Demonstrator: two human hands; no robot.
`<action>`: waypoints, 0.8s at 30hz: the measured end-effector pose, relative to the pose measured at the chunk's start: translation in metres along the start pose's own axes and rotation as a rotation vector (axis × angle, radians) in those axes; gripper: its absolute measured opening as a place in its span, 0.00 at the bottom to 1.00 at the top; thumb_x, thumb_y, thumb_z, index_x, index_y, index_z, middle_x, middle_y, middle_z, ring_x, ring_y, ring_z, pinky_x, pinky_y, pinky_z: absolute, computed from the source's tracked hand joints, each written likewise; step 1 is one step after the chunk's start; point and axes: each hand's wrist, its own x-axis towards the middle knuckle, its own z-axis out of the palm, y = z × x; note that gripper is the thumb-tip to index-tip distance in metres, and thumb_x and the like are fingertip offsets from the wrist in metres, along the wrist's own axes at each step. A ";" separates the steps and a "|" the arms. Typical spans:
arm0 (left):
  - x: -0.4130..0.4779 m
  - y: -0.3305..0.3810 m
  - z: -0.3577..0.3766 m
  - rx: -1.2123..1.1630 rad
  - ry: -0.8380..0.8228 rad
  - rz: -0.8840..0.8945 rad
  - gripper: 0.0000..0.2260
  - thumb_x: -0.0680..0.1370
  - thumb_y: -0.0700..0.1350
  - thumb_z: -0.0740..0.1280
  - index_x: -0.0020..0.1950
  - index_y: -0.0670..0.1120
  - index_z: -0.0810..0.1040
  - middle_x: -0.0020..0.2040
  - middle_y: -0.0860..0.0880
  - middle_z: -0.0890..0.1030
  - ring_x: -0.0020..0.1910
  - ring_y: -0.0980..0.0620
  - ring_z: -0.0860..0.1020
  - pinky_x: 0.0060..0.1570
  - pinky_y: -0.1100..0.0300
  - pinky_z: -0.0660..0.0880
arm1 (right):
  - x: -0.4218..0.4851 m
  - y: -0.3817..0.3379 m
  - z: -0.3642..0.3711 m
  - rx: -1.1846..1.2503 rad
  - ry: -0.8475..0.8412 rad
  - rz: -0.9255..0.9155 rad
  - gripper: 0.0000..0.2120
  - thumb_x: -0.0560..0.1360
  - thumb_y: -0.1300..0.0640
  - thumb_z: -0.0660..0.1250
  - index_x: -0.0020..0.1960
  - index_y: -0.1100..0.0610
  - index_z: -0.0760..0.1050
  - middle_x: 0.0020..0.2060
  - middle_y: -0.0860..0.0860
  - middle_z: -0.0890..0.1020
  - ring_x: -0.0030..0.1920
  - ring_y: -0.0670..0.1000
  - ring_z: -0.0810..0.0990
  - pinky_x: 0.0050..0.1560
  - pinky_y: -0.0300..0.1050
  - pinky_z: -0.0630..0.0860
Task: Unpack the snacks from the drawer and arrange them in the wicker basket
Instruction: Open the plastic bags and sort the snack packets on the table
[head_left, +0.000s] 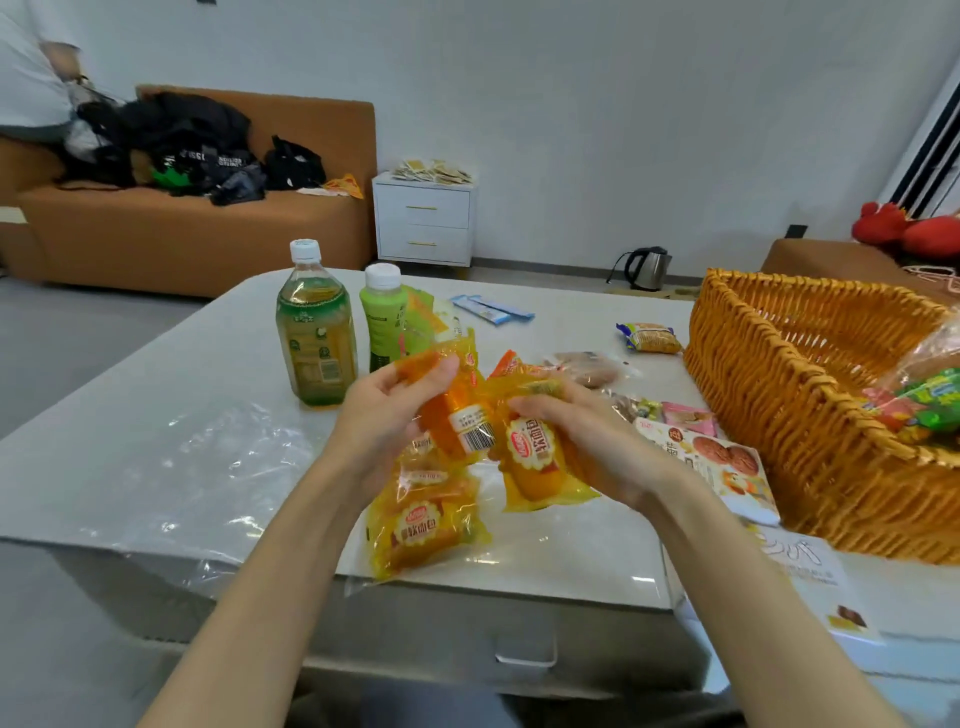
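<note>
Over the middle of the pale table (156, 415) I hold yellow bread packets. My left hand (384, 415) grips one packet (462, 421) with its barcode side facing me. My right hand (587, 436) grips a second packet (535, 462) showing its label. More of the same yellow packets (426, 525) hang or lie just below my hands, near the table's front edge. The wicker basket (769, 395) stands at the right and holds several colourful wrapped snacks (930, 400). A drawer handle (524, 657) shows under the table's front edge.
A tea bottle (314, 332) and a green drink bottle (384, 317) stand behind my hands. Loose snacks lie between them and the basket: blue sticks (491, 307), a biscuit pack (649, 338), a cookie box (711, 462). A sofa, a white cabinet and a kettle are farther back.
</note>
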 end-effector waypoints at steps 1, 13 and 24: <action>-0.005 -0.002 -0.001 -0.026 0.035 -0.024 0.22 0.66 0.50 0.73 0.58 0.44 0.79 0.51 0.48 0.85 0.53 0.50 0.82 0.52 0.55 0.78 | -0.005 0.003 0.000 -0.006 0.028 -0.004 0.12 0.76 0.59 0.68 0.59 0.56 0.73 0.49 0.56 0.84 0.46 0.53 0.84 0.44 0.47 0.81; -0.021 -0.004 -0.048 -0.048 0.253 -0.146 0.19 0.75 0.51 0.69 0.64 0.46 0.75 0.54 0.44 0.83 0.51 0.46 0.82 0.45 0.52 0.79 | -0.028 0.020 -0.063 -0.482 0.652 -0.095 0.16 0.76 0.66 0.61 0.58 0.58 0.58 0.45 0.53 0.68 0.49 0.54 0.71 0.48 0.46 0.68; -0.018 -0.018 -0.034 0.114 0.248 -0.257 0.08 0.77 0.49 0.69 0.50 0.46 0.77 0.43 0.44 0.82 0.40 0.48 0.81 0.26 0.59 0.77 | -0.001 0.063 -0.080 -1.221 0.644 0.199 0.33 0.75 0.52 0.69 0.71 0.62 0.56 0.65 0.63 0.70 0.69 0.66 0.62 0.64 0.58 0.65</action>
